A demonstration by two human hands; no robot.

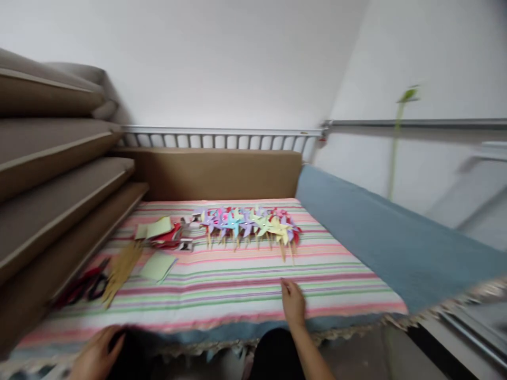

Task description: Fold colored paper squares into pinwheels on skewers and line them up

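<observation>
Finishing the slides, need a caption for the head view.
Paper pinwheels clustered on striped cloth, with sticks and scissors to their left, right hand in front.

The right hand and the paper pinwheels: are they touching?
Apart. The head view shows striped cloth between the right hand and the nearest sticks of the paper pinwheels.

Soft, muted light falls fairly evenly, its source out of sight. The far wall [222,68] shows pale grey, while the stacked cushions [51,182] at left have dark, shaded fronts. A dim shadow runs under the right rail [435,123]. The pinwheels [247,222] are the clearest, though slightly soft. Blur smears the scissors [85,282] at near left, the left hand [95,356] and the green strap [396,142] at right. Wide-angle distortion stretches both sides.
</observation>
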